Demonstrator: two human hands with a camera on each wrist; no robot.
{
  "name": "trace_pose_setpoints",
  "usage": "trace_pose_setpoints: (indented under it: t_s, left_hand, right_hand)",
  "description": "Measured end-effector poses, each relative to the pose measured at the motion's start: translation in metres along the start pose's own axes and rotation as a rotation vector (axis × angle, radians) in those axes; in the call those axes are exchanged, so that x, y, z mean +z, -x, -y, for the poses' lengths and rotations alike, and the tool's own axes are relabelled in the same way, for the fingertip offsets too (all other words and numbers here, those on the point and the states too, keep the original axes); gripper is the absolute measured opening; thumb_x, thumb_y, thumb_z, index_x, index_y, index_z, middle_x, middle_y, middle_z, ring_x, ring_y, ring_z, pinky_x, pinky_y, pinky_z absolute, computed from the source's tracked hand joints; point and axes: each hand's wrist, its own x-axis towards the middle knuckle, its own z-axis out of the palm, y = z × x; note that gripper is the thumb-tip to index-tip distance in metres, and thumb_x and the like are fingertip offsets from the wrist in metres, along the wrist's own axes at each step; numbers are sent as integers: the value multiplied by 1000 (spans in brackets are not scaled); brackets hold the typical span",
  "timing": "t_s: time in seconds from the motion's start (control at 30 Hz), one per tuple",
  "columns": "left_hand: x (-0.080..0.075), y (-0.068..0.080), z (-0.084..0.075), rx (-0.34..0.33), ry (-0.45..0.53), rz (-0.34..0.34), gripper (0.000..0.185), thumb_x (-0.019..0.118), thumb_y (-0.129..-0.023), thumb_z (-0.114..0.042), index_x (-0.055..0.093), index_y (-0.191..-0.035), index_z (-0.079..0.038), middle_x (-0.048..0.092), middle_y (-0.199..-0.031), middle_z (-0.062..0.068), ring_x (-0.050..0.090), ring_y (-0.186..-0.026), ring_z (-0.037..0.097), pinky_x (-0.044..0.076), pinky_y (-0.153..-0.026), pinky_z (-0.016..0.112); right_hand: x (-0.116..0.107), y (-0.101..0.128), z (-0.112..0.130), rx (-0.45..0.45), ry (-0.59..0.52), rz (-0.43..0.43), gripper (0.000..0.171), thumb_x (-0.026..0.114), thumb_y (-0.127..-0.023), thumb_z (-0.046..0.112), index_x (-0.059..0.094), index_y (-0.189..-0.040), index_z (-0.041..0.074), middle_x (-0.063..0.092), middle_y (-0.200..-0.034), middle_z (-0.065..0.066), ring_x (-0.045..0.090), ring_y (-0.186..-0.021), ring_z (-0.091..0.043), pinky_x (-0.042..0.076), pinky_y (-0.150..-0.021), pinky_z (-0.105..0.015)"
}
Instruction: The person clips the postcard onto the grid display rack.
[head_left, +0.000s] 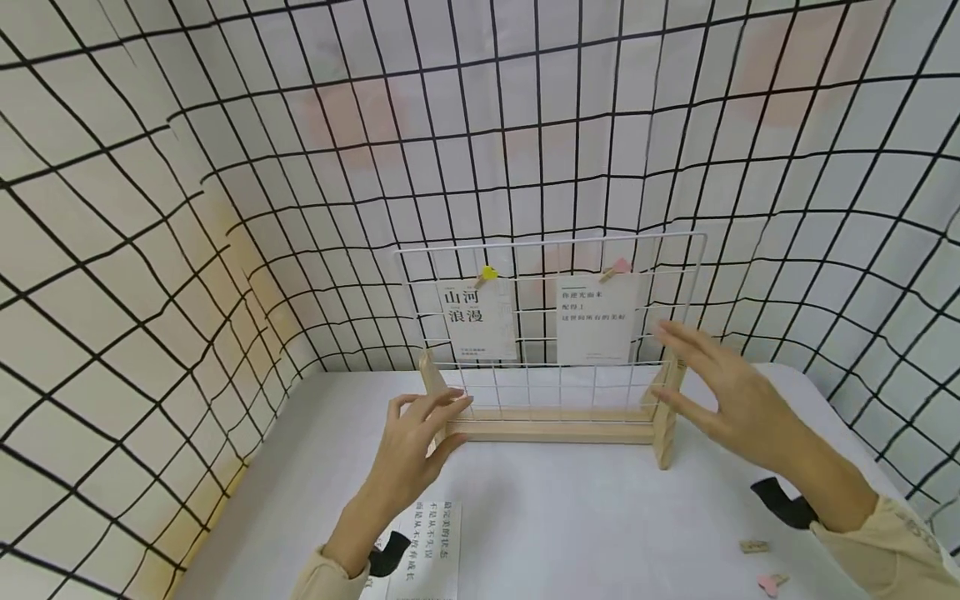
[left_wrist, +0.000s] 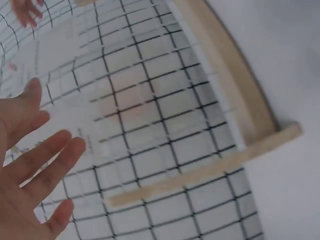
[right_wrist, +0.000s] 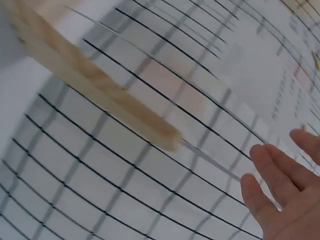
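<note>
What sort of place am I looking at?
Likely a small indoor tabletop workspace: a white table, a grid-patterned backdrop behind it, and a wire-and-wood rack with two clipped cards.

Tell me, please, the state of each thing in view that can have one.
Wire rack: upright in its wooden base
Left card: clipped up
Right card: clipped up
Yellow clip: fastened, left card
Pink clip: fastened, right card
Table card: lying flat
Table clips: lying loose
Left hand: fingers spread, gripping nothing
Right hand: fingers extended, gripping nothing

White backdrop (head_left: pixel 558 200) with black grid lines (head_left: pixel 538 83), faint pinkish patches (head_left: pixel 356 121); white tabletop (head_left: pixel 600 517) below.
</note>
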Motion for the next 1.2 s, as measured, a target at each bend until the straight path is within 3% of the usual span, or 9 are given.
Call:
trace_pose_setpoints:
  t_s: [0.07,0.1,0.3,0.4,0.53,0.7,0.87,0.97,1.2]
  left_hand:
    - [2,16,6,-32,0,66,48,87,-81,-19,72,-126,-14,72,-128,8,69,-115,27,46,-98,52]
    - [3,23,9,-55,0,107,48,87,-81,-20,72,-126,-14,72,-129,9,68,-116,27,46,-98,53]
    - [9,71,33,-264,65,416,50,88,-78,-26,72,-123,-10,71,-124,6,64,-117,27,44,-99,52]
    - [13,89,44,-346,96,503,51,89,-76,-28,73,-121,-13,69,-120,3,63,-114,25,42,-95,47]
    - [17,101,53,-387,116,551,50,90,-73,-32,75,-118,-18,67,-118,1,61,-111,23,40,-92,42]
    - [21,103,54,-425,137,572,54,93,-67,-33,77,-115,-16,65,-115,0,58,-106,20,41,-92,42]
    - [21,109,49,-477,116,616,62,95,-57,-40,75,-112,-18,64,-105,-9,55,-100,11,42,-91,39]
    - [22,112,47,-475,112,626,62,96,-56,-42,73,-109,-19,63,-98,-13,52,-94,8,41,-91,39]
    - [23,110,45,-506,156,629,51,98,-58,-32,69,-97,-20,60,-92,-13,48,-90,8,40,-94,45]
  right_hand:
    - [10,24,-5,21,-13,59,81,82,-87,24,43,-158,18,43,-162,-15,49,-137,-48,43,-101,-71]
    - [15,37,-9,31,-17,82,81,82,-88,25,43,-158,18,41,-163,-16,49,-136,-49,41,-100,-73]
    - [38,112,-35,142,-2,171,68,82,-89,27,54,-150,16,48,-157,-16,52,-128,-45,40,-93,-66]
    - [47,144,-47,164,45,186,54,86,-83,24,68,-133,12,57,-146,-19,59,-120,-41,47,-88,-63]
    - [55,172,-56,255,96,283,40,86,-82,26,76,-117,7,60,-141,-23,62,-118,-44,51,-83,-67]
    - [58,189,-59,369,82,357,31,85,-84,27,80,-105,6,62,-140,-25,63,-118,-47,51,-85,-68]
    - [56,195,-54,441,92,422,18,85,-83,34,82,-95,21,64,-141,-17,66,-117,-40,59,-83,-53]
    - [56,195,-51,461,117,459,11,87,-80,33,81,-88,30,69,-136,-10,69,-111,-34,61,-77,-43]
    - [57,192,-45,401,145,393,22,91,-74,26,72,-74,39,72,-117,4,67,-92,-7,53,-66,-23]
